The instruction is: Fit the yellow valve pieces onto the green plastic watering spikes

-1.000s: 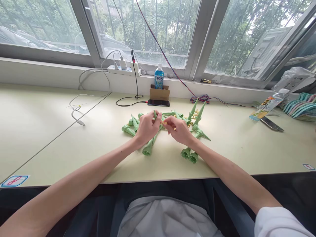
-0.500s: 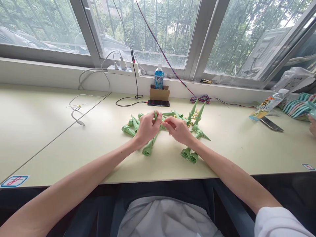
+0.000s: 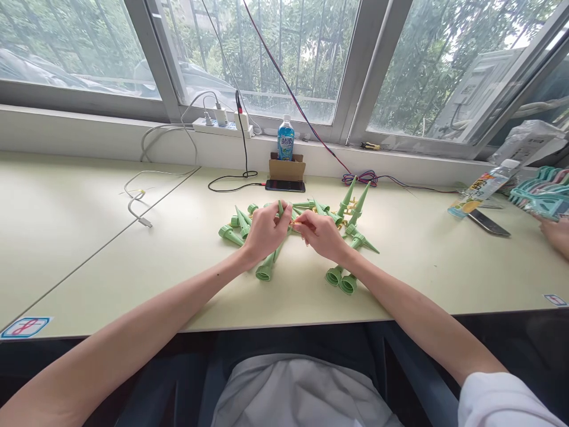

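Note:
My left hand [image 3: 268, 227] is closed around a green plastic watering spike [image 3: 280, 207], its tip poking up past the thumb. With fingertips pinched, my right hand [image 3: 320, 232] holds a small yellow valve piece [image 3: 295, 222] against the side of that spike; the fingers hide most of it. Several more green spikes lie around both hands, among them one with an open threaded cap [image 3: 264, 273] near my left wrist and a pair of caps [image 3: 348, 284] below my right wrist. Small yellow pieces [image 3: 352, 206] lie among the spikes behind my right hand.
Behind the pile are a phone [image 3: 285, 185], a cardboard box [image 3: 287, 168] and a blue drink bottle [image 3: 285, 139]. Cables [image 3: 141, 198] lie at left. To the right are a tilted bottle [image 3: 482, 188], another phone [image 3: 489, 223], hangers [image 3: 540, 193] and another person's hand [image 3: 555, 234].
My hands stay almost in place, with slight finger movement at the yellow piece. At the right edge another person's hand has come into view by the hangers, with a light-blue hanger lowered onto the pile.

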`<state>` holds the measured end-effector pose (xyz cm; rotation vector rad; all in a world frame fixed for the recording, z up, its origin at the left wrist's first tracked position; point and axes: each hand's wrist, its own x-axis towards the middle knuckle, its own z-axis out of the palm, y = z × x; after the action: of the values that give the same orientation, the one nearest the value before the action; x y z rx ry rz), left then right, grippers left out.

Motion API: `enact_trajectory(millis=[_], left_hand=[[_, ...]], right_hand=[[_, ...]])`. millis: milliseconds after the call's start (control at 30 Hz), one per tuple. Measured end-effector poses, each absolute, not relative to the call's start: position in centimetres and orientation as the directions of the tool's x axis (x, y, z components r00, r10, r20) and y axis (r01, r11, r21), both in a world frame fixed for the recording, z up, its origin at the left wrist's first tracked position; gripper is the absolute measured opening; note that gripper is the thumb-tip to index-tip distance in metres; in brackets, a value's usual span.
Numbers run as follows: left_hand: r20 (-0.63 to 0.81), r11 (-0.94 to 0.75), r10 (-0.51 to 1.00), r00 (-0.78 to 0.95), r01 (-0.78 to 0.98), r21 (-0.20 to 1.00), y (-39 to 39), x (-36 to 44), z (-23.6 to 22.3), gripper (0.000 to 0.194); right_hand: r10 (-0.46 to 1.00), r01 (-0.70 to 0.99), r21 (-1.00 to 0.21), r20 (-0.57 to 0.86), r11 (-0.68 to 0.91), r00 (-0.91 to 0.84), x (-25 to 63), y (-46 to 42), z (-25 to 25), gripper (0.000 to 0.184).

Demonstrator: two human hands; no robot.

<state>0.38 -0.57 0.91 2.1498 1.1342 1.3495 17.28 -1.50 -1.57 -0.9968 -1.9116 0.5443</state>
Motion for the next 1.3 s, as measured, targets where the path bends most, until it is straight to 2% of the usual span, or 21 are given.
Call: enact_trajectory(millis=[467, 900, 1100, 1300], left_hand=[[0.587, -0.620, 0.778, 0.224, 0.420, 0.662, -0.87, 0.47, 1.03, 0.034], [0.635, -0.660, 0.736, 0.235, 0.458, 0.595, -0.90, 0.56, 1.00, 0.031], [0.617, -0.649, 0.749, 0.241, 0.454, 0.611, -0.89, 0.54, 0.90, 0.032], [0.603, -0.636, 0.762, 0.236, 0.448, 0.628, -0.86, 0.47, 0.83, 0.033]], right_hand=[[0.805, 0.496, -0.638, 0.517, 0.589, -0.290, 17.33, -1.48, -1.39, 0.034], [0.799, 0.474, -0.645, 0.518, 0.600, -0.306, 17.21, -1.58, -1.37, 0.021], [0.805, 0.453, -0.666, 0.491, 0.593, -0.332, 17.38, -1.54, -1.55, 0.029], [0.800, 0.482, -0.639, 0.493, 0.599, -0.341, 17.46, -1.39, -1.65, 0.030]])
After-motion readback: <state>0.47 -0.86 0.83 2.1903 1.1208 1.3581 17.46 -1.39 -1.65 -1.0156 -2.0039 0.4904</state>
